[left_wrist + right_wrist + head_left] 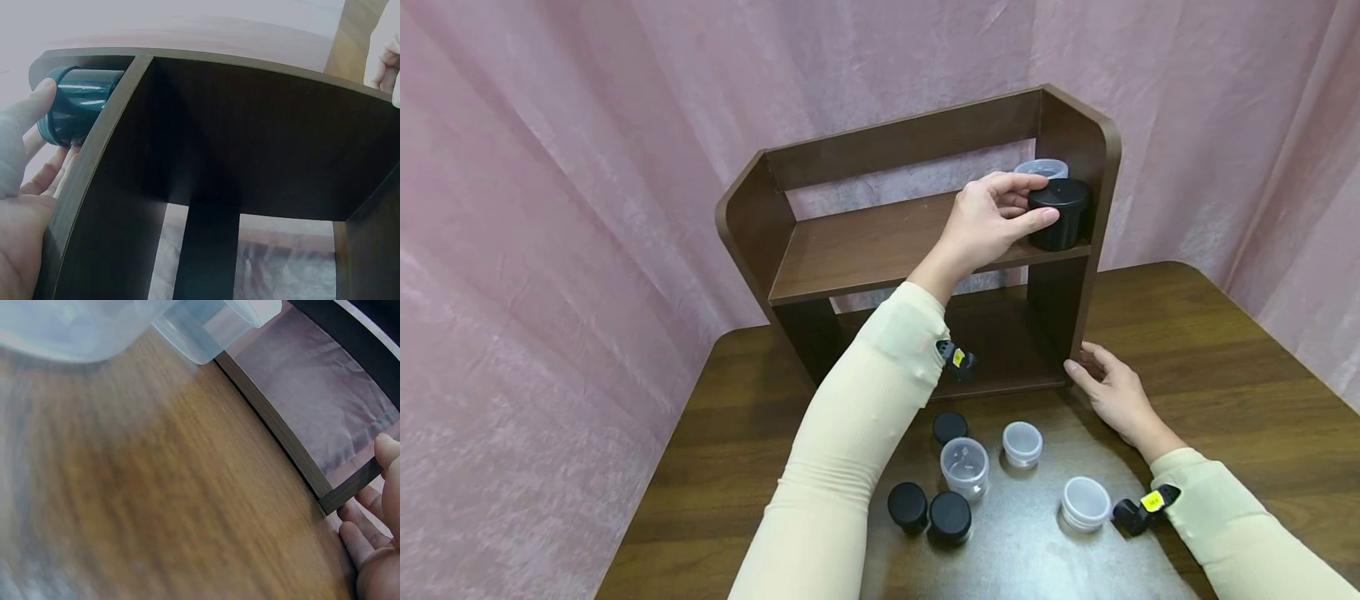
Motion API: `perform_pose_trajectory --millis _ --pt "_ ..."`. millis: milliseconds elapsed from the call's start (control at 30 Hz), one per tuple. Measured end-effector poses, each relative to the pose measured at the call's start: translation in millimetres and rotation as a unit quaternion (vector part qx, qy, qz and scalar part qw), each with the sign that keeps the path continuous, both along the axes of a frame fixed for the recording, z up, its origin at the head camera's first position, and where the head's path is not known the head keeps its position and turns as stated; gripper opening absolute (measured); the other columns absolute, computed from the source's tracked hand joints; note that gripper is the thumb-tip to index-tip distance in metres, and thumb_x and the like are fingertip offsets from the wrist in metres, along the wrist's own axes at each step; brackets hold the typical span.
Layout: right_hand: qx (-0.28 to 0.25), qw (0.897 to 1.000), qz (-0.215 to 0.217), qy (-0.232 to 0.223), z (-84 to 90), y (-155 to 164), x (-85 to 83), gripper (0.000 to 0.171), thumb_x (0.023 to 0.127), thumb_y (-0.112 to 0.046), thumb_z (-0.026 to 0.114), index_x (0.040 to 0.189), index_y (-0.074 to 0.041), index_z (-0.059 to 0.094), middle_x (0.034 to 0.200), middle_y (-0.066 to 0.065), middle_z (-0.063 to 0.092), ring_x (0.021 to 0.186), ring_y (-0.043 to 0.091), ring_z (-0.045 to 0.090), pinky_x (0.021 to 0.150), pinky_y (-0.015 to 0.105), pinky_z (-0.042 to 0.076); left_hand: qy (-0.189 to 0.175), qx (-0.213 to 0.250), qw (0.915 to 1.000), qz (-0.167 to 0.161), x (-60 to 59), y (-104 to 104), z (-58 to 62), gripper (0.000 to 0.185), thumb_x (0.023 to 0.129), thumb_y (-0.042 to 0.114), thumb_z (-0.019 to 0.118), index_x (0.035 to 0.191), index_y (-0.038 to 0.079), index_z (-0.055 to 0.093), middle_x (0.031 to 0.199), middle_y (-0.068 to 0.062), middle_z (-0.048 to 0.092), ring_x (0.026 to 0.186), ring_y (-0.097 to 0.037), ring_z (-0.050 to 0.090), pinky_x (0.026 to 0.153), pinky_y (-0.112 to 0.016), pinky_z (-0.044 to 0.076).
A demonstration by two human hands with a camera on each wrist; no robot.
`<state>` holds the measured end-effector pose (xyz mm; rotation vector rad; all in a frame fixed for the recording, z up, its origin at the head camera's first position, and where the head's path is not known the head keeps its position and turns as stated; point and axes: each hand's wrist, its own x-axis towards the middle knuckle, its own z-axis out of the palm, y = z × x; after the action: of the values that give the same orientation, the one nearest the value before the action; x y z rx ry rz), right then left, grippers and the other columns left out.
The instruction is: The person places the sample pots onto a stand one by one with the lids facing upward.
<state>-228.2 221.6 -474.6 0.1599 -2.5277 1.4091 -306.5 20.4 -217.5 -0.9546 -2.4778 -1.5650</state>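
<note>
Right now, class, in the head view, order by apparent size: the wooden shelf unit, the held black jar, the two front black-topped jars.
1. Wooden shelf unit
2. Held black jar
3. Left front jar and right front jar: too alike to rank

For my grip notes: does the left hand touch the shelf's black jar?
Touching: the left wrist view shows the left hand, its thumb against the black jar.

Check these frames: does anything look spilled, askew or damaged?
Nothing stands out. The jars on the table all stand upright with no visible spill, and the left hand holds a black jar upright at the right end of the upper shelf.
</note>
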Motion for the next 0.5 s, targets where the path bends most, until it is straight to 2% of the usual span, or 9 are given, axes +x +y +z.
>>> perform_pose_trajectory --millis 300,500 --pt "-0.003 1.000 0.003 0.001 0.9 3.0 2.0 0.061 0.099 -0.036 0.052 0.139 0.008 0.039 0.127 0.033 0.052 0.114 0.046 0.052 0.092 0.057 0.042 -0.004 -0.006 0.9999 0.010 0.5 2.3 1.6 0.044 0.080 0.026 0.080 0.121 0.018 0.067 0.118 0.008 0.056 0.099 -0.003 0.060 0.081 -0.010 0.047" --pt "-0.003 1.000 0.000 0.000 2.7 4.8 2.9 0.061 0.099 -0.036 0.052 0.139 0.008 0.039 0.127 0.032 0.052 0.114 0.046 0.052 0.092 0.057 0.041 -0.005 -0.003 0.9999 0.010 -0.9 5.9 1.9 0.044 0.080 0.025 0.080 0.121 0.017 0.067 0.118 0.006 0.056 0.098 -0.003 0.060 0.080 -0.011 0.048"
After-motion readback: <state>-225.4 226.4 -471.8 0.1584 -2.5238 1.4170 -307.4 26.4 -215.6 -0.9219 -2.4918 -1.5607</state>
